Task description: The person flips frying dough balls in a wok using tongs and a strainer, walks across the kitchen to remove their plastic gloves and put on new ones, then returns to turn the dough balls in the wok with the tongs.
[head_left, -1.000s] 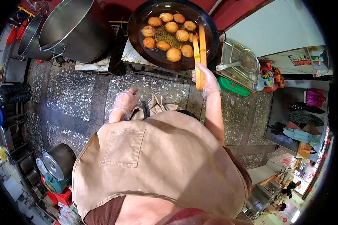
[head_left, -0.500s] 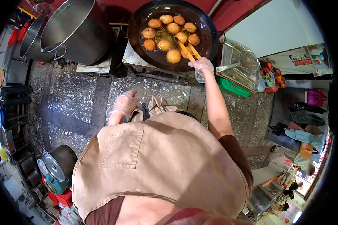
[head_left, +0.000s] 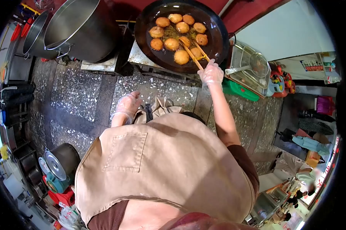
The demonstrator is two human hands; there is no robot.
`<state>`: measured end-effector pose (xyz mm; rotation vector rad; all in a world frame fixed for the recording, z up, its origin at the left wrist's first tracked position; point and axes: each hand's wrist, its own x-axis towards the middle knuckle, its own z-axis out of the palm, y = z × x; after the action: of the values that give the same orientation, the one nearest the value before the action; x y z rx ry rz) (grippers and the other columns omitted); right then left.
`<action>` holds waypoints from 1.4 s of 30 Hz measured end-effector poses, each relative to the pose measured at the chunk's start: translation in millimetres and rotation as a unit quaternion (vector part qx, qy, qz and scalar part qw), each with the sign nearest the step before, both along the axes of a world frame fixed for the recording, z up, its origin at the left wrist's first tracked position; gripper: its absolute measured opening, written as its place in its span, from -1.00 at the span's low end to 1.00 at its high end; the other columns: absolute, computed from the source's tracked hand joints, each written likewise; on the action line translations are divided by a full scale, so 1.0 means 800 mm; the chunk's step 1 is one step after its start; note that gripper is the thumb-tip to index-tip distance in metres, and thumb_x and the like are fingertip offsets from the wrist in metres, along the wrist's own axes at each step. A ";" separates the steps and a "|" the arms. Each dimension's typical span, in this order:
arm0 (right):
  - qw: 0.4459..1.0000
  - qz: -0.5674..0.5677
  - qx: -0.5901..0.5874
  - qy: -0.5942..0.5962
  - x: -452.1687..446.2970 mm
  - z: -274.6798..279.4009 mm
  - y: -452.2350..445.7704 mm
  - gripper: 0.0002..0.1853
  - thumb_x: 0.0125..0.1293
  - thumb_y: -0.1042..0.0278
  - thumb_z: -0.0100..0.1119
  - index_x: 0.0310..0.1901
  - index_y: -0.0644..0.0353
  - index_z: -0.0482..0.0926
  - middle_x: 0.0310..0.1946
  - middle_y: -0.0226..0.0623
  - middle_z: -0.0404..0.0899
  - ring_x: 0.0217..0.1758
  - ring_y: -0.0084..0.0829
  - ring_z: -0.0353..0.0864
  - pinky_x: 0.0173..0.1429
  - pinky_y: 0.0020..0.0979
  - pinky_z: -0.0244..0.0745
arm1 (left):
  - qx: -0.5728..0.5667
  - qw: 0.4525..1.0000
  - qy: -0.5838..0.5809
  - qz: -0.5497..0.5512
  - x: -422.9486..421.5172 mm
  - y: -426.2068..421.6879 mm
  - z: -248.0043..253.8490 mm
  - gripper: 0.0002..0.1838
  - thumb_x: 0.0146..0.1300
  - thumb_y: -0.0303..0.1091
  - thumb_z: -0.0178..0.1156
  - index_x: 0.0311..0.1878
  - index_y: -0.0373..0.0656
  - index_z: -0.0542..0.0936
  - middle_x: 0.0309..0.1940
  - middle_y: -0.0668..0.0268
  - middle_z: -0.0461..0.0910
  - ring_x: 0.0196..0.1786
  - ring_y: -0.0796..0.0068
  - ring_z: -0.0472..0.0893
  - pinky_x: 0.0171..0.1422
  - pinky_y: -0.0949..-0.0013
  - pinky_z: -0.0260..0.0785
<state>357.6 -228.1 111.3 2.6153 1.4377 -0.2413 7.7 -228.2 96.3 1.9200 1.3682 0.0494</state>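
Note:
My right hand (head_left: 212,74), in a clear plastic glove, is closed around a pair of long wooden chopsticks (head_left: 191,55). Their tips spread apart among round golden-brown fried balls (head_left: 181,57) at the near right of a wide dark wok (head_left: 142,51). Several such balls float in the bubbling oil (head_left: 171,33). One tip meets a ball near the middle; whether they grip it I cannot tell. Also gloved, my left hand (head_left: 128,104) hangs before my beige apron (head_left: 165,153), its fingers loosely extended and holding nothing.
A large metal pot (head_left: 75,30) stands left of the wok. To the right, a wire strainer (head_left: 253,65) lies on a metal tray, with a green bin (head_left: 240,90) below. A lidded pot (head_left: 61,161) sits on the floor at lower left. People (head_left: 295,197) show at lower right.
My right hand has drawn back slightly, down and to the right, and the chopsticks are spread wider apart. My left hand stays about where it was. The view has shifted a little.

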 end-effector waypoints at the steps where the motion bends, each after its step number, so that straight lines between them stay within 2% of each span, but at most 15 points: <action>1: 1.000 -0.006 0.011 0.014 0.003 -0.006 0.000 -0.19 0.01 0.05 0.34 0.20 0.42 0.27 -0.10 -0.04 0.56 -0.03 -0.18 0.60 0.04 -0.27 0.48 | 0.000 1.000 0.004 -0.006 0.001 0.002 0.001 -0.59 0.19 -0.25 0.16 0.08 -0.24 0.50 -0.12 -0.01 0.61 -0.03 0.03 0.60 0.05 0.17 0.43; 3: 0.999 -0.013 0.023 0.029 0.005 -0.013 0.003 -0.17 0.00 0.03 0.34 0.20 0.42 0.27 -0.10 -0.03 0.56 -0.03 -0.17 0.60 0.04 -0.27 0.48 | 0.002 1.000 0.009 -0.013 0.004 0.006 0.006 -0.59 0.20 -0.24 0.15 0.08 -0.24 0.51 -0.11 -0.01 0.61 -0.03 0.03 0.59 0.05 0.17 0.43; 11: 0.997 -0.038 0.000 0.062 0.001 -0.014 0.002 -0.35 -0.03 0.03 0.38 -0.02 0.32 0.37 -0.12 -0.04 0.57 -0.04 -0.17 0.61 0.04 -0.26 0.50 | -0.014 1.000 0.004 -0.020 0.006 0.011 0.006 -0.58 0.21 -0.23 0.12 0.09 -0.23 0.50 -0.10 -0.02 0.61 -0.02 0.01 0.59 0.07 0.15 0.41; 21: 0.999 -0.027 0.006 0.039 -0.002 0.001 -0.016 -0.33 -0.04 0.00 0.39 0.00 0.30 0.37 -0.13 -0.04 0.57 -0.05 -0.18 0.62 0.03 -0.26 0.50 | -0.009 1.000 0.005 -0.023 0.004 0.013 0.003 -0.59 0.19 -0.24 0.13 0.08 -0.21 0.51 -0.11 -0.01 0.61 -0.03 0.01 0.59 0.05 0.14 0.42; 25: 0.997 -0.029 -0.021 0.073 -0.002 0.014 -0.025 -0.31 -0.04 -0.01 0.39 0.02 0.31 0.38 -0.14 -0.02 0.58 -0.03 -0.14 0.60 0.05 -0.25 0.48 | -0.013 1.000 0.002 -0.020 0.006 0.014 0.005 -0.58 0.18 -0.25 0.13 0.09 -0.22 0.50 -0.11 -0.02 0.61 -0.03 0.00 0.59 0.06 0.14 0.41; 27: 0.991 -0.050 -0.028 0.120 0.004 0.015 -0.028 -0.36 -0.04 -0.05 0.38 -0.06 0.33 0.51 -0.16 -0.04 0.62 -0.02 -0.16 0.61 0.05 -0.25 0.48 | -0.016 1.000 0.005 -0.022 0.007 0.014 0.006 -0.57 0.18 -0.25 0.13 0.09 -0.23 0.50 -0.11 -0.02 0.61 -0.03 0.00 0.59 0.06 0.15 0.41; 28: 0.991 -0.052 -0.029 0.119 0.006 0.015 -0.028 -0.36 -0.04 -0.05 0.38 -0.06 0.33 0.51 -0.16 -0.04 0.62 -0.02 -0.16 0.61 0.05 -0.25 0.48 | -0.014 1.000 0.004 -0.025 0.008 0.015 0.005 -0.57 0.18 -0.24 0.13 0.09 -0.24 0.50 -0.11 -0.02 0.61 -0.03 0.00 0.58 0.06 0.15 0.41; 30: 0.977 -0.084 -0.053 0.189 0.015 0.015 -0.023 -0.44 -0.05 -0.08 0.37 -0.15 0.26 0.63 -0.18 -0.07 0.65 -0.05 -0.19 0.63 0.03 -0.26 0.48 | -0.011 1.000 0.004 -0.028 0.009 0.017 0.005 -0.56 0.18 -0.24 0.13 0.09 -0.25 0.49 -0.11 -0.03 0.60 -0.03 0.00 0.58 0.07 0.16 0.41; 31: 0.977 -0.084 -0.053 0.189 0.022 0.006 -0.023 -0.44 -0.05 -0.08 0.37 -0.15 0.26 0.63 -0.18 -0.07 0.65 -0.05 -0.19 0.63 0.03 -0.26 0.48 | -0.011 1.000 -0.004 -0.027 0.009 0.017 0.005 -0.56 0.17 -0.24 0.12 0.09 -0.26 0.49 -0.11 -0.03 0.60 -0.03 0.00 0.58 0.07 0.16 0.41; 33: 0.958 -0.112 -0.004 0.265 0.034 -0.013 -0.027 -0.49 -0.04 -0.10 0.35 -0.18 0.16 0.68 -0.21 -0.10 0.66 -0.09 -0.21 0.64 0.01 -0.26 0.48 | -0.011 0.999 -0.012 -0.027 0.009 0.017 0.006 -0.56 0.17 -0.24 0.12 0.09 -0.26 0.50 -0.11 -0.03 0.60 -0.03 0.00 0.58 0.07 0.17 0.41; 34: 0.957 -0.114 -0.026 0.265 0.038 -0.012 -0.025 -0.51 -0.03 -0.08 0.35 -0.14 0.09 0.67 -0.20 -0.12 0.66 -0.09 -0.21 0.64 0.01 -0.27 0.48 | -0.013 0.999 -0.012 -0.029 0.010 0.017 0.008 -0.56 0.17 -0.24 0.12 0.09 -0.26 0.50 -0.11 -0.03 0.60 -0.03 0.01 0.58 0.07 0.17 0.41; 38: 0.960 -0.103 -0.053 0.256 0.035 0.005 -0.024 -0.50 -0.05 -0.06 0.37 -0.16 0.15 0.67 -0.19 -0.11 0.66 -0.09 -0.21 0.64 0.01 -0.28 0.49 | -0.010 0.999 -0.004 -0.036 0.011 0.018 0.006 -0.56 0.17 -0.25 0.12 0.10 -0.25 0.50 -0.10 -0.03 0.60 -0.03 0.01 0.58 0.07 0.17 0.41; 40: 0.975 -0.092 -0.050 0.196 0.030 0.011 -0.021 -0.49 -0.08 -0.04 0.40 -0.18 0.20 0.67 -0.18 -0.10 0.66 -0.08 -0.21 0.65 0.01 -0.29 0.49 | -0.009 0.999 0.002 -0.039 0.011 0.018 0.004 -0.56 0.17 -0.25 0.12 0.10 -0.25 0.49 -0.10 -0.02 0.60 -0.03 0.01 0.58 0.07 0.17 0.41; 42: 0.978 -0.090 -0.065 0.179 0.033 0.012 -0.014 -0.50 -0.08 -0.02 0.40 -0.16 0.15 0.67 -0.21 -0.12 0.66 -0.09 -0.21 0.65 0.02 -0.28 0.48 | -0.008 0.999 0.010 -0.042 0.012 0.018 0.004 -0.57 0.17 -0.26 0.13 0.10 -0.25 0.49 -0.10 -0.02 0.60 -0.03 0.01 0.59 0.06 0.16 0.41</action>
<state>384.2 -239.6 120.8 2.6891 1.2225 -0.8363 17.2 -214.0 99.5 1.9678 1.2944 -0.0213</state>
